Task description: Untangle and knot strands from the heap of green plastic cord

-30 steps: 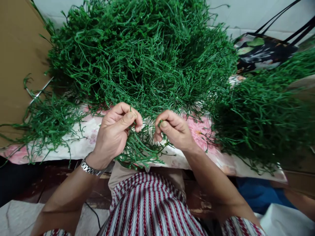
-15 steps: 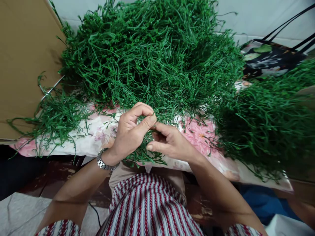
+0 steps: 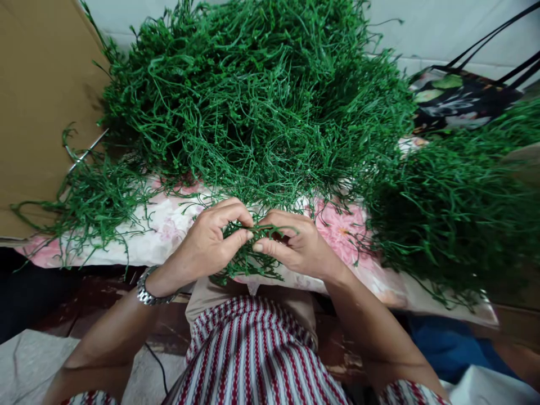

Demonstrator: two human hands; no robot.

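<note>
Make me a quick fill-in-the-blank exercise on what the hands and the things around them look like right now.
The watch is on the ____ wrist.
The left hand pinches a thin ____-coloured stem near the right hand.
The big flower printed on the cloth, beside the right hand, is ____.
The bag has straps that are ____.

Missing words: left; green; pink; black.

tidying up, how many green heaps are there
4: large heap, back centre; right heap; small left heap; small front heap, under left hand and right hand. Edges merge; others may be hidden.
</note>
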